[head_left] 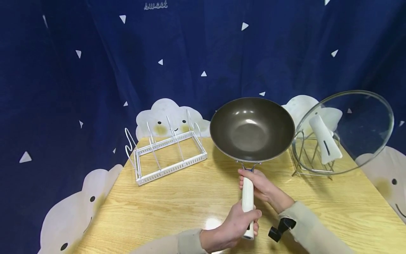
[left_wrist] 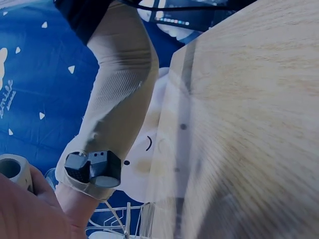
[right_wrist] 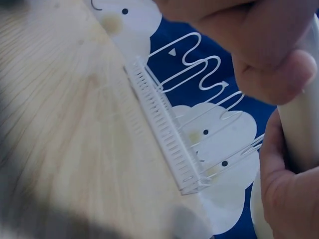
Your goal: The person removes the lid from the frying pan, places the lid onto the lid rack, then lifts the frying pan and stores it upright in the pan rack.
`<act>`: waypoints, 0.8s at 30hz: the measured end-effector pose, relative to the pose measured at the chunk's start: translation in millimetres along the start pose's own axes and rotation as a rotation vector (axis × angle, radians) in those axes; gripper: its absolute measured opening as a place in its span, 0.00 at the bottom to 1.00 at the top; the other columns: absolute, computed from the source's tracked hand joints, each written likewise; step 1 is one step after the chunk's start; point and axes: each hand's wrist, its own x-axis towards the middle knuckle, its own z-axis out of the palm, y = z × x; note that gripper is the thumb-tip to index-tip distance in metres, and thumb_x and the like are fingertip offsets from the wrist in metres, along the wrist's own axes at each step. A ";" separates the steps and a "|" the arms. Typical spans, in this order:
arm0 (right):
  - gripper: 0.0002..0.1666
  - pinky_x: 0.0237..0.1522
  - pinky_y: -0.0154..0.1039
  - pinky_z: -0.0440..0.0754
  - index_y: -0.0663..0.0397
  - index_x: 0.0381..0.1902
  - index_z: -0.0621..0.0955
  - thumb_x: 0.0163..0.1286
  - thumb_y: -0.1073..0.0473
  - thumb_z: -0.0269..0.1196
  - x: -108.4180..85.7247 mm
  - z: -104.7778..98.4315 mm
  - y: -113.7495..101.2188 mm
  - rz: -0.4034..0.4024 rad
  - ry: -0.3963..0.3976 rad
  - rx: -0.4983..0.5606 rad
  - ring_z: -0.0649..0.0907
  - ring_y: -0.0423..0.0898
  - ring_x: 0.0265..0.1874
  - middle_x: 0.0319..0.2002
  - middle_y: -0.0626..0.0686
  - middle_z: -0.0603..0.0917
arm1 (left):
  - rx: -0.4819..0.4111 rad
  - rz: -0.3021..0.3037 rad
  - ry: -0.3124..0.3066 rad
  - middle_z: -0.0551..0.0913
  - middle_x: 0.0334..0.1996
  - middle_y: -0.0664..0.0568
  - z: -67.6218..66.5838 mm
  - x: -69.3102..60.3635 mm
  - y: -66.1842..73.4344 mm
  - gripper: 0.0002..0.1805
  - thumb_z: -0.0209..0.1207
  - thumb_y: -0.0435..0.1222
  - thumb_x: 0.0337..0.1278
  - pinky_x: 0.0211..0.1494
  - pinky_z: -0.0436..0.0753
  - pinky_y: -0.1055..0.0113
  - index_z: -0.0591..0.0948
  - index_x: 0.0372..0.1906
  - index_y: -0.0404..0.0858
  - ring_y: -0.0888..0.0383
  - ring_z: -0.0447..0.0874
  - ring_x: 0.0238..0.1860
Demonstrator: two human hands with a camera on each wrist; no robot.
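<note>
The fingers of my left hand [head_left: 229,224] wrap the near end of the white handle [head_left: 248,197]; just beyond, those of my right hand [head_left: 261,185] curl round its far end. The dark wok [head_left: 250,130] reaches straight ahead of my fingers. I judge it stiff and front-heavy, its coating easily scratched, so this two-handed hold suits it. Ahead and right of my fingers stands a glass lid [head_left: 352,130], probably slippery and fragile, best taken by its knob [head_left: 326,141].

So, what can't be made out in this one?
Underside of the wok: head view, hidden by its own bowl.
Parts of the wok handle: head view, covered by the left grip and right grip.
Side of the wok handle: right wrist view, cut off by the right edge.
Markings on the dark screen: left wrist view, too small and blurred.
</note>
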 end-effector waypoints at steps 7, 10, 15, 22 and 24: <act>0.11 0.40 0.34 0.83 0.60 0.31 0.75 0.74 0.68 0.48 0.9 10.0 -12.8 -0.031 -0.020 0.123 0.82 0.42 0.28 0.26 0.52 0.80 | -0.078 0.034 -0.057 0.70 0.13 0.56 -2.3 -0.4 3.5 0.09 0.56 0.29 0.50 0.14 0.73 0.74 0.67 0.34 0.39 0.67 0.69 0.11; 0.14 0.36 0.32 0.83 0.60 0.32 0.75 0.75 0.68 0.43 -0.2 12.5 -18.4 -0.016 -0.076 0.208 0.82 0.41 0.27 0.26 0.52 0.80 | -0.096 0.043 -0.087 0.69 0.11 0.56 -3.7 -2.5 5.6 0.08 0.55 0.29 0.50 0.14 0.72 0.74 0.67 0.32 0.40 0.67 0.68 0.10; 0.12 0.26 0.28 0.75 0.58 0.33 0.68 0.78 0.62 0.41 -0.8 16.5 -26.7 0.030 -0.209 0.390 0.74 0.38 0.22 0.23 0.48 0.73 | -0.116 0.054 -0.128 0.68 0.11 0.57 -4.4 -4.9 10.1 0.07 0.54 0.29 0.52 0.14 0.71 0.74 0.67 0.31 0.41 0.67 0.67 0.10; 0.16 0.24 0.28 0.73 0.57 0.31 0.68 0.79 0.63 0.37 -1.1 21.3 -30.5 -0.068 -0.304 0.304 0.69 0.37 0.21 0.22 0.47 0.68 | -0.207 0.071 -0.210 0.68 0.14 0.59 -3.7 -6.4 11.8 0.07 0.53 0.29 0.54 0.16 0.70 0.74 0.67 0.33 0.42 0.67 0.67 0.12; 0.17 0.23 0.27 0.73 0.57 0.30 0.69 0.78 0.64 0.37 -0.9 22.7 -31.8 -0.121 -0.297 0.234 0.69 0.37 0.21 0.22 0.47 0.68 | -0.225 0.054 -0.245 0.68 0.15 0.59 -5.1 -5.2 13.2 0.07 0.52 0.29 0.56 0.17 0.70 0.75 0.67 0.33 0.42 0.67 0.68 0.13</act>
